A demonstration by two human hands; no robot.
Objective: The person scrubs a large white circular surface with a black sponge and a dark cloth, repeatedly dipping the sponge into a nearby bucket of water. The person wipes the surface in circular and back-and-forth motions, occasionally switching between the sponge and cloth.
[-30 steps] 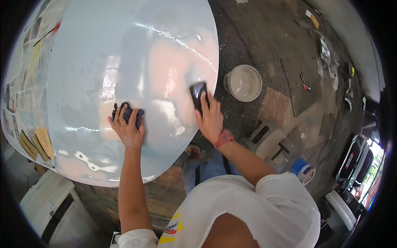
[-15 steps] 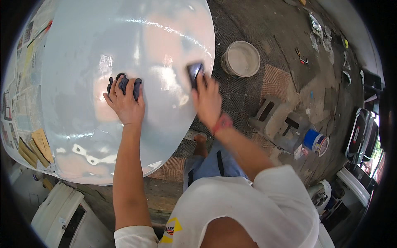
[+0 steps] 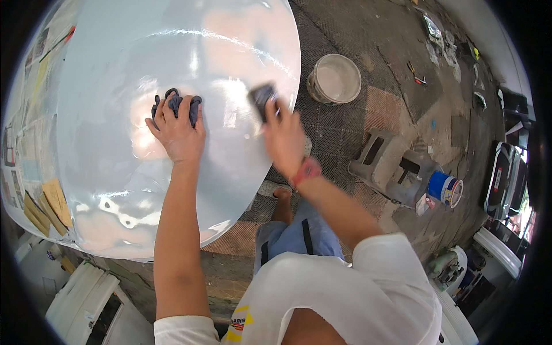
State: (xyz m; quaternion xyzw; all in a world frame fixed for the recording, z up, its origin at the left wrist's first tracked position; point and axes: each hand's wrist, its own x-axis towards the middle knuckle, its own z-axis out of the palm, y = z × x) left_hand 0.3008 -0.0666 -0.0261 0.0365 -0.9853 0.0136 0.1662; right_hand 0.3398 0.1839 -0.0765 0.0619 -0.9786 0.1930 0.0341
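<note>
A large, glossy white-grey curved panel (image 3: 109, 132) with pinkish patches fills the left half of the view; it looks wet. My left hand (image 3: 179, 137) rests on its middle, fingers curled over a crumpled dark cloth (image 3: 194, 110) pressed against the surface. Near the panel's right edge, my right hand (image 3: 286, 141) grips a dark rectangular block (image 3: 263, 95) over the panel. Both that hand and the block are blurred by motion, so the block's exact kind and its contact with the panel cannot be told.
Newspaper (image 3: 26, 138) and tan folded strips (image 3: 56, 201) lie along the panel's left side. Right of the panel stand a bucket of cloudy liquid (image 3: 336, 79), a grey plastic step stool (image 3: 376, 158) and a blue can (image 3: 445, 188). Pliers (image 3: 417, 75) lie on the floor.
The block in my right hand has moved a little left and tilted. My left hand and the cloth have shifted slightly right and away from me.
</note>
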